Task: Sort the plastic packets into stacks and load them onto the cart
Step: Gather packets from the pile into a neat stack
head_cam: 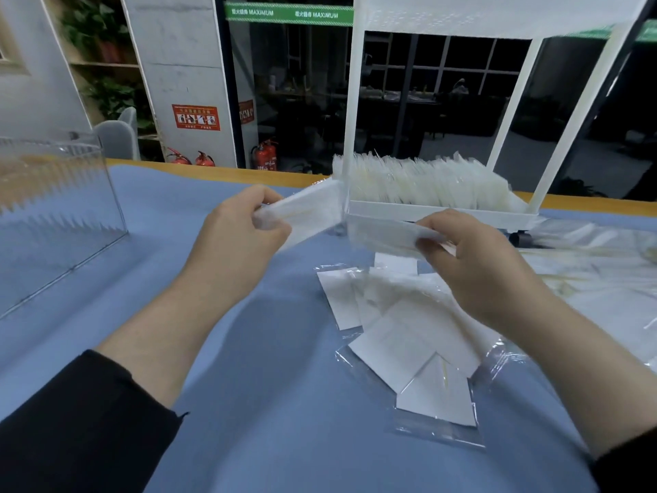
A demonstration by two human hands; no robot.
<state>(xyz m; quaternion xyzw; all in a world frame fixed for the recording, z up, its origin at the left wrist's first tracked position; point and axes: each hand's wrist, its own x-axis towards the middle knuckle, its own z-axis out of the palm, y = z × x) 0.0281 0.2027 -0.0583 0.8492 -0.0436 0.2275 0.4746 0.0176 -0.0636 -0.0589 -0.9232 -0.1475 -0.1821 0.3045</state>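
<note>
We cannot count the packets in the stack (302,215) our left hand (238,229) grips; motion blur smears its edges. Our right hand (476,265) covers the near end of its own blurred stack (384,233). The cart (441,209) loses its top shelf to the upper edge. Print on the loose packets (409,332) is too faint to read.

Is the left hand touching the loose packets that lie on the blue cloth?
Apart. In the head view the left hand holds a stack of packets above the cloth; the loose packets lie nearer the right hand.
</note>
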